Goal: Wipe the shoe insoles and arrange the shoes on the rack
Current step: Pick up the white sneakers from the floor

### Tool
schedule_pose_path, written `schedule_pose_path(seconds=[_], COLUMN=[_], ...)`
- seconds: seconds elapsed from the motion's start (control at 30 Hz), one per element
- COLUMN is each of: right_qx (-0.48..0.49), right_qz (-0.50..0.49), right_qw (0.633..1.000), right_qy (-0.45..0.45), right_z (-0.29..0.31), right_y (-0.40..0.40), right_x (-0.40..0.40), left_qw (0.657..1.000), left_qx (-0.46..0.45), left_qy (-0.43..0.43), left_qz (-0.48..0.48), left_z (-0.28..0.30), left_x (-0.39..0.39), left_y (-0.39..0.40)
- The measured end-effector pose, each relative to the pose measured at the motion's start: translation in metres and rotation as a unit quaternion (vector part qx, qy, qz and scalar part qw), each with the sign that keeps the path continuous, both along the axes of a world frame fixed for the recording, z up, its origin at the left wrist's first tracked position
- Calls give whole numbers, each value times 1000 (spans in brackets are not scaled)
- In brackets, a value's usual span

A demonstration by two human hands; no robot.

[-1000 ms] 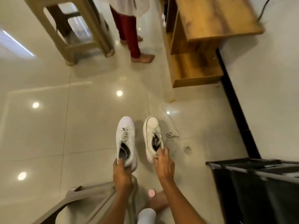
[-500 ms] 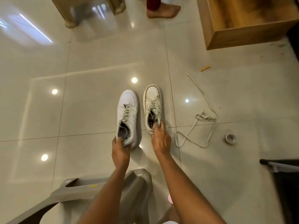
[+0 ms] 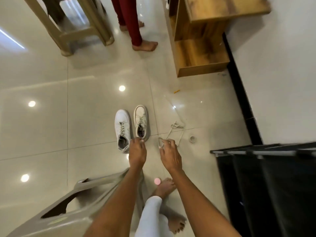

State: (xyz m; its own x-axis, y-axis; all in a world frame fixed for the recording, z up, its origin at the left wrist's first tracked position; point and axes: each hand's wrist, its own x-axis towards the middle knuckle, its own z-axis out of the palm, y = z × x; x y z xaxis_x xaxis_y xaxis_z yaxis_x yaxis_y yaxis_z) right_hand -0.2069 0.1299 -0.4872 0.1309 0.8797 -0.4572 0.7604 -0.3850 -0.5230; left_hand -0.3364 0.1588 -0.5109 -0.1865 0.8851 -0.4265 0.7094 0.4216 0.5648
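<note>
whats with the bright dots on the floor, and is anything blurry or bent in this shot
Head view: the round bright dots are ceiling lights mirrored in the glossy floor tiles, with a streak of glare at far left. Head view: the black rack at right is smeared by motion blur, while the white shoes stay fairly sharp. Head view: the wide lens bows the black skirting along the wall.

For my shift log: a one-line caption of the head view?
Both hands hover empty above two white sneakers on the tiled floor.

Glossy cream tiled floor (image 3: 85,117) mirrors ceiling lights; a white wall (image 3: 282,74) with black skirting (image 3: 242,100), a wooden cabinet (image 3: 201,48), a beige plastic stool (image 3: 77,31).
</note>
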Motion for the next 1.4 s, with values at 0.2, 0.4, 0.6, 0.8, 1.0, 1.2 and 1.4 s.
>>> schedule_pose_path(seconds=[0.2,0.4,0.6,0.8,1.0,1.2,1.4], right_qx=[15,99,208,245,227,118,24], right_qz=[-130,-342,-494,-485,-504,-644,-695], right_qw=[991,932,836,799,742,649,660], right_qy=[-17,-61,-118,-258,-380,-387,-285], right_z=[187,347,429,460,483,479,464], right_y=[-36,-105,-170,-224,-286,-350,-367], right_x=[59,113,138,178,205,219,224], left_qw=[981,916,801,665,598,546,509], left_qx=[62,148,271,349,316,267,255], left_qy=[-72,-54,-86,-139,-183,-128,-53], left_qz=[-169,-369,-527,-645,-713,-783,-820], left_z=[191,346,446,495,511,485,472], left_x=[83,153,233,293,332,336,337], left_y=[-29,-66,-107,-154,-208,-246,-245])
